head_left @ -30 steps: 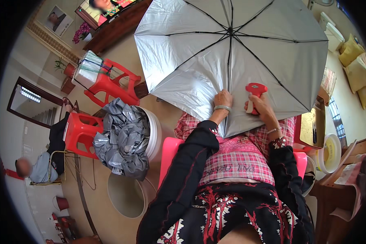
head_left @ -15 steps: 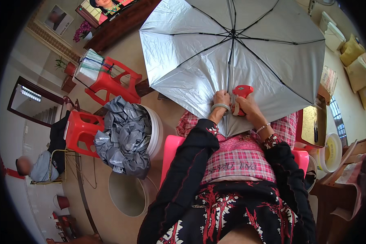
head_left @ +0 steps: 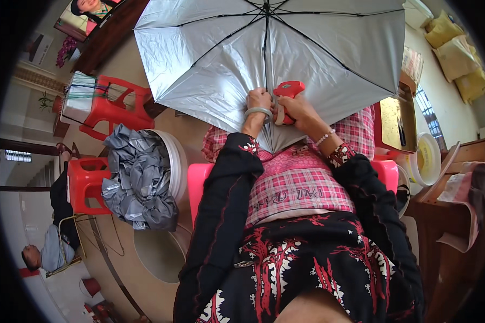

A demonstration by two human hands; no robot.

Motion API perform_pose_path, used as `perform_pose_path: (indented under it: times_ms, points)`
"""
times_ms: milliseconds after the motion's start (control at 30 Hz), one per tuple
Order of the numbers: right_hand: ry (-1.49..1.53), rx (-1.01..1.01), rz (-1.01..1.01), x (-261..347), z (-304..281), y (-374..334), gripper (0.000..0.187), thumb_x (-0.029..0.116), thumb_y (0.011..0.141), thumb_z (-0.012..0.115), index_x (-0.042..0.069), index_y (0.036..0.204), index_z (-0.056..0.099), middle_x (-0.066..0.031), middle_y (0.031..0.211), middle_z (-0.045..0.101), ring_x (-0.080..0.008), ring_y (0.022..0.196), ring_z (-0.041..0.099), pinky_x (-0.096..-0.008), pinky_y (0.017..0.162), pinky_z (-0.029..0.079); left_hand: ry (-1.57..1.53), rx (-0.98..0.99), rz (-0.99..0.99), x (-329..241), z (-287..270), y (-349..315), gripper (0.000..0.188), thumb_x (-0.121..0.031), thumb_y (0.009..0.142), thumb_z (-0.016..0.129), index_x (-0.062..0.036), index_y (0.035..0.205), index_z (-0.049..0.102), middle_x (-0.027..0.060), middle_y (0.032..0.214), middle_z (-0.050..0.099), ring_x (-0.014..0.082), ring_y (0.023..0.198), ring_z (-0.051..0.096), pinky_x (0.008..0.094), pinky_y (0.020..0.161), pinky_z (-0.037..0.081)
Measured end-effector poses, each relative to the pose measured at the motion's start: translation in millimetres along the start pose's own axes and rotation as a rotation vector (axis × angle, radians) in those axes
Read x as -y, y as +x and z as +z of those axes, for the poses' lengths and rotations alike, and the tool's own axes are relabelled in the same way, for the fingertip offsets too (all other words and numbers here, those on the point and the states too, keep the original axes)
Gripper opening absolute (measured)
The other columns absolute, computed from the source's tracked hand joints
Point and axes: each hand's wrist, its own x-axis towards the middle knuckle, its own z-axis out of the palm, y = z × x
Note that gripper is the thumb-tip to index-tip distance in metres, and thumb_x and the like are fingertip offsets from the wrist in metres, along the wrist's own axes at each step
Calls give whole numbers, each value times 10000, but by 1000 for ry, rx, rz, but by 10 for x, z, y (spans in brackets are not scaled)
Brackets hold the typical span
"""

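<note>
An open umbrella, silver on the side facing me, spreads across my lap with its black ribs showing. My left hand, with a bangle at the wrist, is closed on the canopy fabric beside the rib that runs toward me. Just right of it, my right hand grips a red gun-shaped hand tool. The tool rests close against the silver fabric near that same rib; its working tip is hidden. Under the canopy lies a pink checked cloth over my lap.
Left of me, crumpled silver-grey fabric fills a white bucket. Red stools stand beyond, with a seated person behind them. To my right are a shallow tray, a yellowish tub and wooden furniture.
The whole view has shifted, so the umbrella and my hands appear further up and left. Both hands keep the same hold beside the rib.
</note>
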Motion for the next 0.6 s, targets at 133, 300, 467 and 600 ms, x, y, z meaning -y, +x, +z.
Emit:
perform_pose_path:
  times_ms: [133,300,467,600]
  points:
    - [43,18,-15,19,36,-99,165,71,768,492,-29,898,502,-111,690,557,-221,576,590,-342,482,491,39,-3,15,-13,-1,-23,199,-73,768,434,34,695,585,128,527,571,205,408,566,305,378,454]
    - [340,137,209,-48,-141,26,224,126,805,490,-5,986,472,-128,723,578,-246,584,598,-372,528,515,-43,-16,-94,50,3,15,200,-88,776,442,21,702,593,115,537,574,185,409,561,300,365,438]
    - [379,215,282,98,-241,-96,262,214,842,478,43,1039,458,-132,781,598,-255,648,611,-421,627,521,5,37,-17,42,-53,-9,200,-112,783,463,21,703,589,95,545,575,158,419,546,282,376,428]
    - [385,277,252,76,-296,-77,264,244,850,473,66,1045,465,-127,810,603,-247,694,613,-435,672,514,19,81,-24,-2,-95,-7,194,-122,787,478,20,705,582,77,539,564,140,413,521,268,378,412]
